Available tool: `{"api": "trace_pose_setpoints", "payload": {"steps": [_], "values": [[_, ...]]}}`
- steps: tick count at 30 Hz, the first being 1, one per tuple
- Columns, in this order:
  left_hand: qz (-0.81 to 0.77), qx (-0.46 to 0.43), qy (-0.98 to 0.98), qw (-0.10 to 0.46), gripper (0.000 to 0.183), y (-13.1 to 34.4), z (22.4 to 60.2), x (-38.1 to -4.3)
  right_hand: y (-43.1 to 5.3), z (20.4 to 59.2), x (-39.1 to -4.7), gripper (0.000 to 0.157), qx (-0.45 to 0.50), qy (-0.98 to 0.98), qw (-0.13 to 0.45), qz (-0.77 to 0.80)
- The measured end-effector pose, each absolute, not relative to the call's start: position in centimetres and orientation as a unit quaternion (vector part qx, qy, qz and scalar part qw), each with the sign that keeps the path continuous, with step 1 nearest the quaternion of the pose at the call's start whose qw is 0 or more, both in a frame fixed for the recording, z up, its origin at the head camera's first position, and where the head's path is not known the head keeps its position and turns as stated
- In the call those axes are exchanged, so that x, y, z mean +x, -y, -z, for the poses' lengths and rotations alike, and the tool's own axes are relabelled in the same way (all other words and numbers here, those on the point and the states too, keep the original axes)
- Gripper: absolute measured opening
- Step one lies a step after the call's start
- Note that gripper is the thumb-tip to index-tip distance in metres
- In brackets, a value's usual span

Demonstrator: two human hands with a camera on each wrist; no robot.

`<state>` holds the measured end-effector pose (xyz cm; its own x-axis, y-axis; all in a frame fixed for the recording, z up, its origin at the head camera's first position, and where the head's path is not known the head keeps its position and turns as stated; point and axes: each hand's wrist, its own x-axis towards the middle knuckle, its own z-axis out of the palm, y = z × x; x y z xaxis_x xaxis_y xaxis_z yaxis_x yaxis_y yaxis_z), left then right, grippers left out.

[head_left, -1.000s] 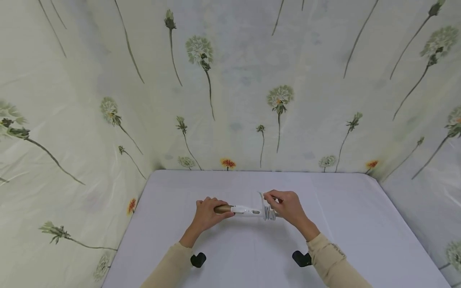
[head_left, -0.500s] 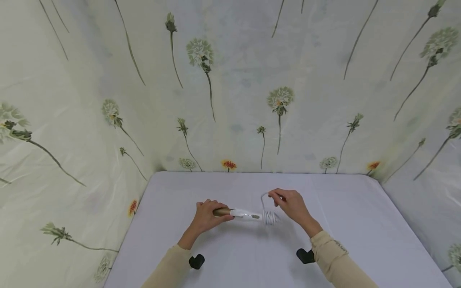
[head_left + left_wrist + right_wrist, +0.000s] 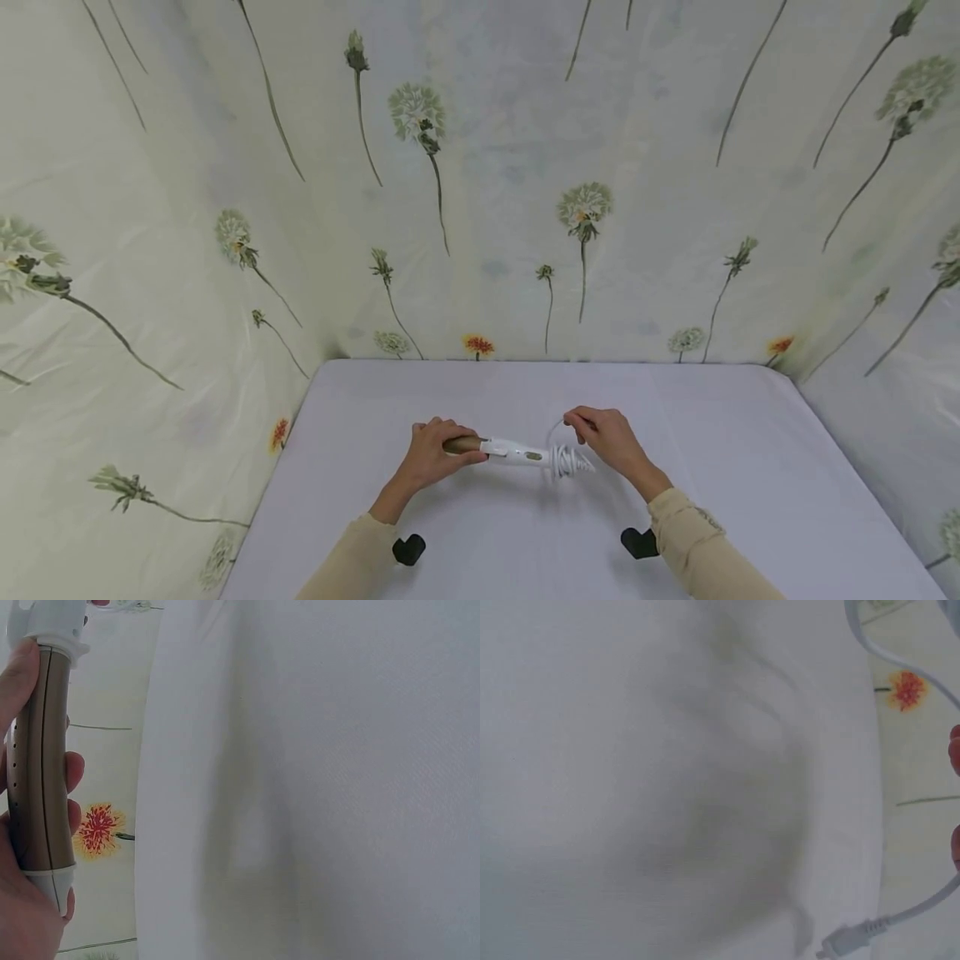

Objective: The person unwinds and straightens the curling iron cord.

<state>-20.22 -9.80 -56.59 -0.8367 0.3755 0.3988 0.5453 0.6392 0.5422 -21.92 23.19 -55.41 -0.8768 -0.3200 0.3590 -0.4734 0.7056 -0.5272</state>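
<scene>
A hair straightener (image 3: 517,452) with a white handle and brown arms is held in the air, nearly level. My left hand (image 3: 435,454) grips its brown part (image 3: 43,757), thumb on one side and fingers wrapped round the other in the left wrist view. The white power cord (image 3: 567,461) lies in loose coils round the handle's right end. Beyond the coils, my right hand (image 3: 611,437) pinches a length of that cord. In the right wrist view only its fingertips (image 3: 955,754) show at the edge, with the plug (image 3: 847,941) hanging free below on the cord.
Beneath both hands is a table with a white cover (image 3: 480,392). A flower-printed curtain (image 3: 495,208) rises behind it and along both sides. Black pieces (image 3: 408,550) show beside each forearm.
My right hand has moved right, away from the handle, drawing the cord with it, and lately dipped slightly. The coils look looser and more spread. The left hand keeps its hold.
</scene>
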Motion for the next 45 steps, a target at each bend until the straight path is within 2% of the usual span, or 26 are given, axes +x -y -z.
{"api": "trace_pose_setpoints", "payload": {"steps": [8, 13, 19, 24, 26, 32, 38, 41, 45], "values": [[0.353, -0.245, 0.898, 0.090, 0.034, 9.8, 56.1, -20.1, -23.5, 56.7, -21.3, 0.015, 0.203, 0.941, 0.099, -0.254], [0.356, -0.236, 0.900, 0.086, 0.035, 9.8, 56.2, -20.3, -23.3, 57.0, -20.7, 0.009, 0.203, 0.950, 0.085, -0.222], [0.355, -0.234, 0.900, 0.094, 0.037, 9.6, 56.1, -20.4, -23.1, 57.2, -19.8, 0.026, 0.206, 0.951, 0.071, -0.219], [0.351, -0.224, 0.904, 0.094, 0.038, 9.5, 56.1, -20.4, -22.8, 57.5, -19.2, 0.012, 0.180, 0.952, 0.039, -0.245], [0.348, -0.217, 0.907, 0.093, 0.039, 9.5, 56.1, -20.4, -22.7, 57.7, -19.0, 0.014, 0.175, 0.950, 0.035, -0.256], [0.344, -0.207, 0.909, 0.112, 0.039, 9.4, 56.5, -20.3, -22.4, 58.9, -18.1, 0.025, 0.173, 0.957, 0.059, -0.227], [0.330, -0.204, 0.916, 0.104, 0.039, 9.1, 56.6, -19.9, -21.8, 59.6, -16.7, 0.017, 0.162, 0.959, 0.064, -0.222], [0.324, -0.197, 0.919, 0.104, 0.039, 8.9, 56.5, -19.9, -21.5, 59.9, -16.3, 0.007, 0.183, 0.957, 0.095, -0.204], [0.312, -0.192, 0.922, 0.125, 0.037, 8.8, 56.5, -20.1, -20.9, 60.1, -15.9, 0.013, 0.219, 0.949, 0.151, -0.170]]}}
